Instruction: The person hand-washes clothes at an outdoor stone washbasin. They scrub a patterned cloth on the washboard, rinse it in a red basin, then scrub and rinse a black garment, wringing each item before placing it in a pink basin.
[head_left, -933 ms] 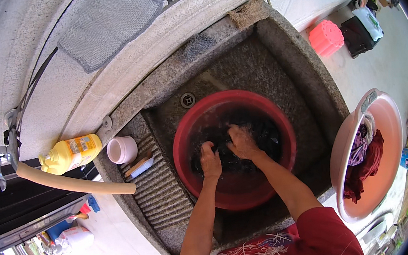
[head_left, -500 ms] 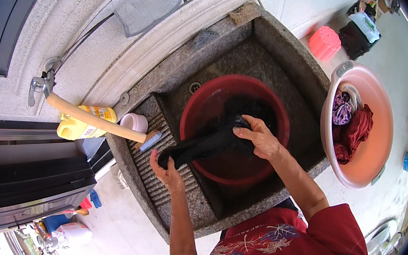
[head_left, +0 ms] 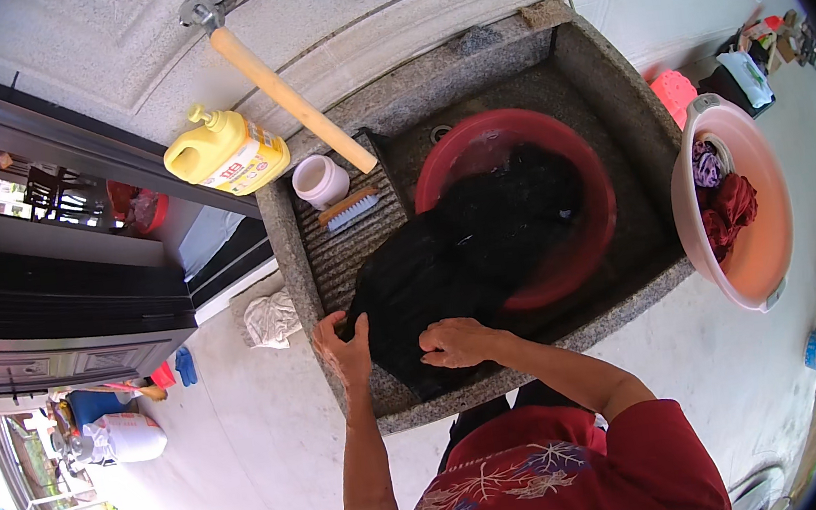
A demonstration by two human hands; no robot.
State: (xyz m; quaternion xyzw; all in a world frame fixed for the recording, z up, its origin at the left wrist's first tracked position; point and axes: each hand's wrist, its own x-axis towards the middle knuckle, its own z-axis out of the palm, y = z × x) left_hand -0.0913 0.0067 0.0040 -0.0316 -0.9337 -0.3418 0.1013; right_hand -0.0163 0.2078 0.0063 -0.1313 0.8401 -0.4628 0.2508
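A wet black garment (head_left: 413, 295) is spread from the red basin (head_left: 606, 202) across the stone sink's ribbed washboard (head_left: 329, 264). My left hand (head_left: 346, 355) is at the cloth's left edge, thumb and fingers apart, with the thumb close against the fabric. On the cloth's near part, my right hand (head_left: 458, 342) has its fingers curled closed, pinching the fabric. The rest of the garment lies bunched in the basin's water. A wooden scrub brush (head_left: 351, 209) with pale bristles rests on the washboard beyond the cloth, beside a small pinkish-white cup (head_left: 321, 181).
The stone sink's rim (head_left: 541, 366) surrounds the work. A yellow pump jug (head_left: 228, 155) stands at the far left, near a tan hose (head_left: 294, 97) hanging from the tap (head_left: 202, 11). To the right is a pink tub (head_left: 776, 213) holding red and purple clothes (head_left: 728, 210).
The black garment was stretched up between both hands over the basin; now it lies spread on the washboard. Both hands sit nearer the sink's front edge, the right one moved left.
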